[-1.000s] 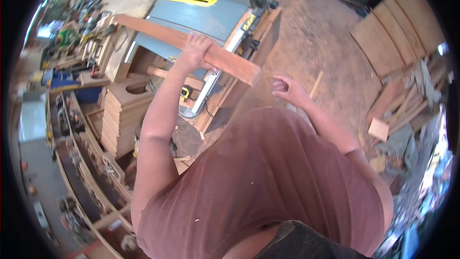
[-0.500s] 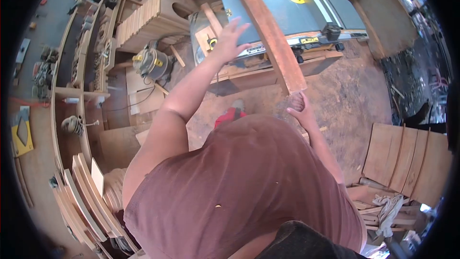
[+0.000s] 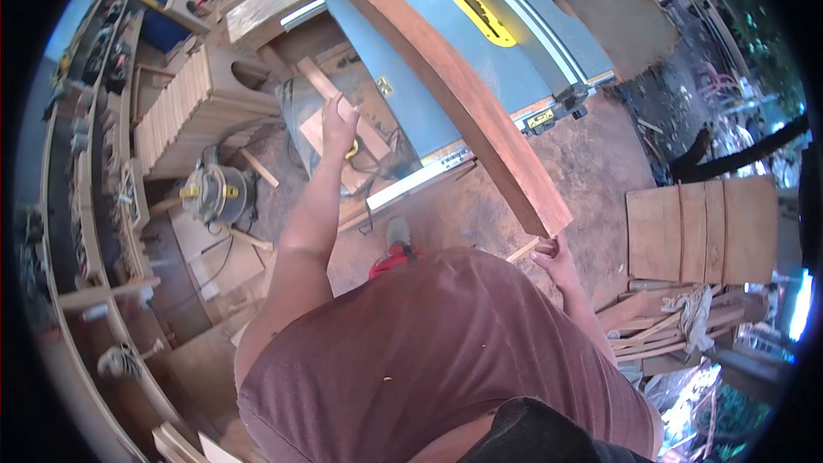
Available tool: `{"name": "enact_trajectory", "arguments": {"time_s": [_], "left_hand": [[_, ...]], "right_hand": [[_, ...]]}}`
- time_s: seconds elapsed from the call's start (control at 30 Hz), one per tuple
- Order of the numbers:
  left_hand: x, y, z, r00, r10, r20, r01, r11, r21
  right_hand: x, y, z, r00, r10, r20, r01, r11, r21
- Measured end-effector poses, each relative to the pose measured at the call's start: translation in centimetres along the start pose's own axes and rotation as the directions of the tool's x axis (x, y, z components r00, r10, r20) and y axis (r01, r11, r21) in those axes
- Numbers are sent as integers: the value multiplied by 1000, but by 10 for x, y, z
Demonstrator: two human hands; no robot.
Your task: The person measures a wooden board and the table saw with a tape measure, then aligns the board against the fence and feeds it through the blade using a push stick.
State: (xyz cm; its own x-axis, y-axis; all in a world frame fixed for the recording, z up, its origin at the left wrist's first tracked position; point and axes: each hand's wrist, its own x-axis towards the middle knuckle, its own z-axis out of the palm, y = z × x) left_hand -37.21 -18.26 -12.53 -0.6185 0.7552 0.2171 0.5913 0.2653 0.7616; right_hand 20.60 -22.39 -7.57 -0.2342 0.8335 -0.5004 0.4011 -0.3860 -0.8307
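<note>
A long reddish-brown wooden beam (image 3: 463, 103) lies slantwise across the blue table saw (image 3: 403, 111), its near end jutting past the front edge toward me. My right hand (image 3: 557, 264) grips that near end from below, with part of the fingers hidden by the wood. Left of the saw top, my left hand (image 3: 340, 127) reaches forward with its fingers stretched out, holding nothing that I can see. Beneath and around it are wooden offcuts (image 3: 370, 139) and a small yellow object (image 3: 351, 151), partly covered by the hand.
The yellow insert (image 3: 473, 9) with the blade slot and the rip fence (image 3: 523, 21) are right of the beam. A shop vacuum (image 3: 219, 193) stands at left, near stacked wooden pieces (image 3: 176, 107) and shelving. Wooden panels (image 3: 699, 231) and scrap lie at right.
My left hand has gone from above the saw's front left corner to over the offcuts. The view has shifted, and the beam's near end appears lower, still in my right hand.
</note>
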Motion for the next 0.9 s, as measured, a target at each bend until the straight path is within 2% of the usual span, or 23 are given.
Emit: {"name": "enact_trajectory", "arguments": {"time_s": [0.03,0.1,0.13,0.2,0.23,0.27,0.3,0.37,0.4,0.47,0.5,0.57,0.7,0.77,0.9], "left_hand": [[13,15,0,997,32,-73,-41,991,-125],[36,44,3,993,75,-92,-87,986,-139],[47,61,2,995,87,-56,-97,973,-212],[68,88,6,993,114,-11,-112,950,-291],[77,99,10,995,82,54,-54,917,-394],[84,110,14,991,56,124,11,874,-486],[90,122,17,988,69,137,7,873,-488],[100,145,24,964,-27,265,186,781,-596],[103,153,29,963,-16,270,180,783,-595],[109,170,39,930,-76,360,282,778,-562],[109,179,45,929,-63,364,273,782,-560],[106,192,57,933,-195,302,308,867,-391],[104,198,65,918,-185,350,317,872,-372],[100,203,66,900,-137,414,307,875,-376],[94,201,92,896,-68,439,255,888,-383]], "right_hand": [[-5,-15,10,1000,2,-24,-2,1000,6],[-13,-53,28,974,-216,-67,222,970,100],[-18,-70,35,981,-132,-145,142,988,57],[-12,-69,41,962,-186,-199,198,979,45],[-12,-75,48,942,-239,-234,252,967,29],[-14,-81,53,932,-229,-281,239,971,2],[-13,-82,57,929,-223,-297,236,972,9],[-10,-84,60,901,-242,-360,229,970,-79],[-10,-87,61,892,-254,-375,221,967,-130],[-10,-87,62,879,-287,-382,248,957,-148],[-9,-86,62,869,-318,-378,271,947,-174],[-7,-83,59,861,-334,-383,290,942,-170],[-6,-79,49,861,-336,-382,281,940,-195],[-7,-78,37,860,-350,-372,303,936,-181],[-6,-65,5,861,-357,-363,306,933,-191]]}}
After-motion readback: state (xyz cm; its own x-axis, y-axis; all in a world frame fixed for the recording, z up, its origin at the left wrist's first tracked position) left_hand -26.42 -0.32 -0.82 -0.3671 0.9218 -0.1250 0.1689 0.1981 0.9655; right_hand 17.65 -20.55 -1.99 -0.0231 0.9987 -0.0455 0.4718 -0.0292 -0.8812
